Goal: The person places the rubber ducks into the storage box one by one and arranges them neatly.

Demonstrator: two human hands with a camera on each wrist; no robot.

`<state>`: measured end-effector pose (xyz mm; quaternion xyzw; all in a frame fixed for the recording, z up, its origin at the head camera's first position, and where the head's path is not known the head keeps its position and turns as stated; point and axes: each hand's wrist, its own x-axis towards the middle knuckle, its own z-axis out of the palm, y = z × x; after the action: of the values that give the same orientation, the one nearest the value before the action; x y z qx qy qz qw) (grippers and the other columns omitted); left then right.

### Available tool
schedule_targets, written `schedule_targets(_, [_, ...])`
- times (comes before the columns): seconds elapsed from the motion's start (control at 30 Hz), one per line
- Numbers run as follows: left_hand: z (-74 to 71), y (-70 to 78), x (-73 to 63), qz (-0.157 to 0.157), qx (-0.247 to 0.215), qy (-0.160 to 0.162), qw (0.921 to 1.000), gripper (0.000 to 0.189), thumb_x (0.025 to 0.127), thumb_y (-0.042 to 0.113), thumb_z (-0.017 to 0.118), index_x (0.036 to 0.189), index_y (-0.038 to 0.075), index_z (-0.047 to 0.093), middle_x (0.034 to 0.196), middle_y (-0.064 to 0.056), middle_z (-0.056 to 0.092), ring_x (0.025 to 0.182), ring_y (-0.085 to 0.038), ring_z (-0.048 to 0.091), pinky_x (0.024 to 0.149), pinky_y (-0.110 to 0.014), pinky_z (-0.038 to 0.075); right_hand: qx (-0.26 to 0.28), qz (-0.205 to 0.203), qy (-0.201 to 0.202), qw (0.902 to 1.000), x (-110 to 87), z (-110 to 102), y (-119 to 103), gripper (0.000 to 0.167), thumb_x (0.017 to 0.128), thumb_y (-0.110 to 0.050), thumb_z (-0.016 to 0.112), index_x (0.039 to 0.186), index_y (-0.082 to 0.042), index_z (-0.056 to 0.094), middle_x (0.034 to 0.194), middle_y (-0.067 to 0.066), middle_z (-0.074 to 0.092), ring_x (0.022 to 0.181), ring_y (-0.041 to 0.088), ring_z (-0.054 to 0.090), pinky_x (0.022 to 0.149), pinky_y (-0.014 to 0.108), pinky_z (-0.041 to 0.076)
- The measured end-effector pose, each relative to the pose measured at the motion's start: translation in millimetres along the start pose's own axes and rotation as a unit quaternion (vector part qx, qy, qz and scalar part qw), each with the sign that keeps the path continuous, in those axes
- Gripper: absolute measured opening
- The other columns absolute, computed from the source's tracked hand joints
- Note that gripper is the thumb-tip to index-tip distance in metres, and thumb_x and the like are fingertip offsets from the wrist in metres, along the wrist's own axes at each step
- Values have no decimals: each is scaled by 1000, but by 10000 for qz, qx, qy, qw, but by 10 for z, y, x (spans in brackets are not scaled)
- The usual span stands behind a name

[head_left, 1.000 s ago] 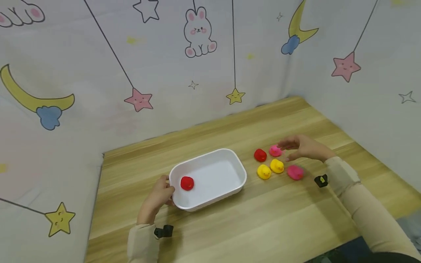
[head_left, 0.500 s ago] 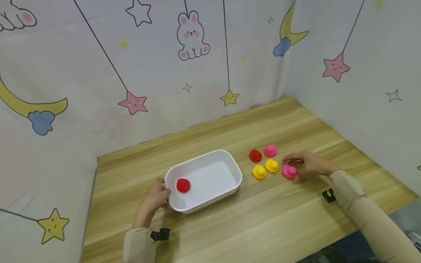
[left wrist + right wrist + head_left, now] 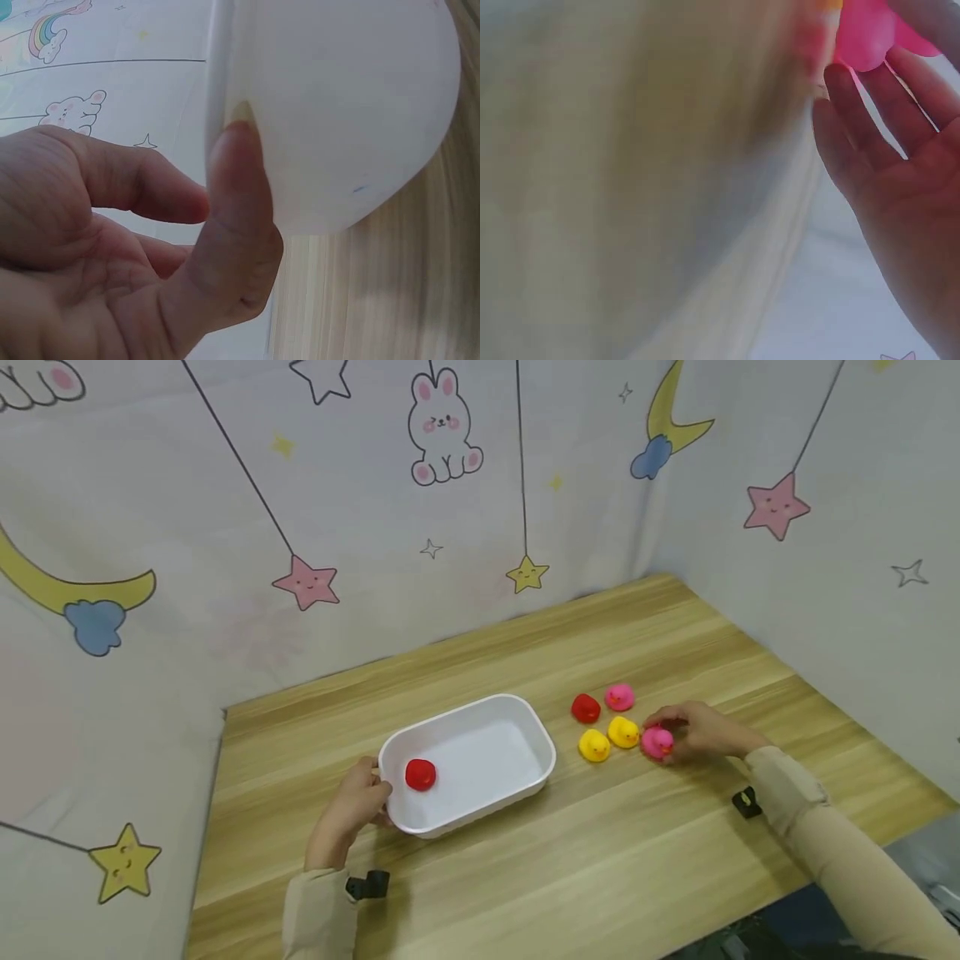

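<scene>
My left hand (image 3: 352, 802) pinches the near-left rim of a white plastic tray (image 3: 487, 764), whose outer wall (image 3: 352, 112) fills much of the left wrist view. Inside, toward the left end, lies a red rubber duck (image 3: 421, 774). To the right of the tray, my right hand (image 3: 701, 731) holds a pink rubber duck (image 3: 657, 742) between thumb and fingers, at or just above the tabletop. In the right wrist view the same pink duck (image 3: 866, 34) shows at the fingertips, partly cut off by the frame.
Beside the held duck stand two yellow ducks (image 3: 624, 732), a red duck (image 3: 586, 708) and another pink duck (image 3: 620, 697). Everything rests on a wood-grain table (image 3: 525, 877). A patterned cloth wall (image 3: 360, 502) borders its back and sides.
My right hand has come down from above the ducks and taken hold of the nearer pink duck, which has turned and shifted slightly toward the yellow ones. My left hand stays on the tray.
</scene>
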<state>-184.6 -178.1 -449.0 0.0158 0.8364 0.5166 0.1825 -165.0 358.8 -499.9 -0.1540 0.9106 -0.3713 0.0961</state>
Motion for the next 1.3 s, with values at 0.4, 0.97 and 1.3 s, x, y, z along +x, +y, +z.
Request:
schedule_targets(0.4, [-54,-47,-23,93,-13,109,9999,50,85,-8,43,133,-20,34,87,-26,55,59,-24,59,48,-31,58,1078,134,83,9940,251,-240,-385,56,78,-3,75,131,4,60,126,17,64,107,25,62,87,27,56])
schedule_targets(0.97, [-92,-102,-28,147,53,183,9997,46,86,-8,46,131,-19,40,97,-31,60,64,-31,64,48,-34,59,2791,-1130,25,9536,821,-95,-1083,45,87,10,65,131,-1,63,123,0,69,105,18,65,87,30,59])
schedule_targets(1.3, [-149,-95,7,189,10,141,9997,47,86,-8,47,131,-18,41,98,-30,61,64,-29,65,51,-38,61,2738,-1115,-257,9550,1350,235,-1661,50,84,4,74,132,1,62,123,6,67,107,22,64,90,31,59])
